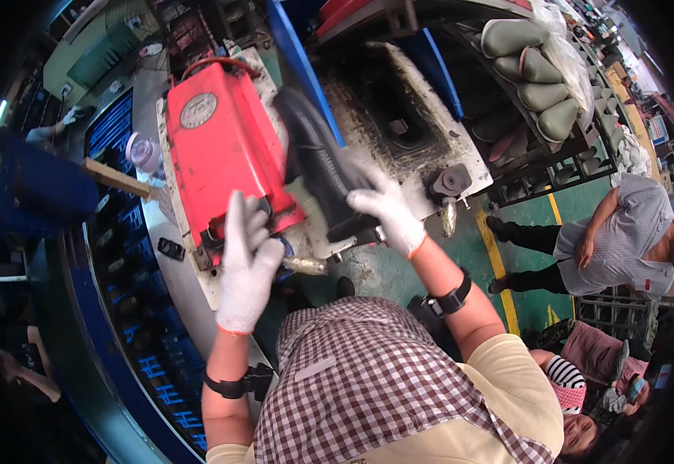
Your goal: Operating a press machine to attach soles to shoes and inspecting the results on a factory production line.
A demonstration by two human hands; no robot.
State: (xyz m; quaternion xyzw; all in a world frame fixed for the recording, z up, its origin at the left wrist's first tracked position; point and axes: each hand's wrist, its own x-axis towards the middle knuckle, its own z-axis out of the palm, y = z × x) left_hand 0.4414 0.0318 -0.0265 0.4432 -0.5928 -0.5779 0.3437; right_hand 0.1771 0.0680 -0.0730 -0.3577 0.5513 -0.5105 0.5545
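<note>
My right hand (390, 213), in a white knit glove, has its fingers closed on the near end of a black shoe (318, 151). The shoe is tilted, its toe pointing away from me, and slightly blurred. A pale green patch shows along its near left side; I cannot make out what it is. My left hand (246, 263), gloved the same way, holds nothing. Its fingers are spread at the near edge of a red machine cover (225, 147). Right of the shoe lies a worn machine bed (449, 143) with a dark shoe-shaped recess (407, 127).
A black round knob (451, 181) sits at the bed's near corner. Blue panels (306, 69) rise behind. A rack at far right holds several grey-green shoe lasts (546, 97). Blue racking (140, 340) runs along the left. A person (623, 232) stands at right; another is lower right.
</note>
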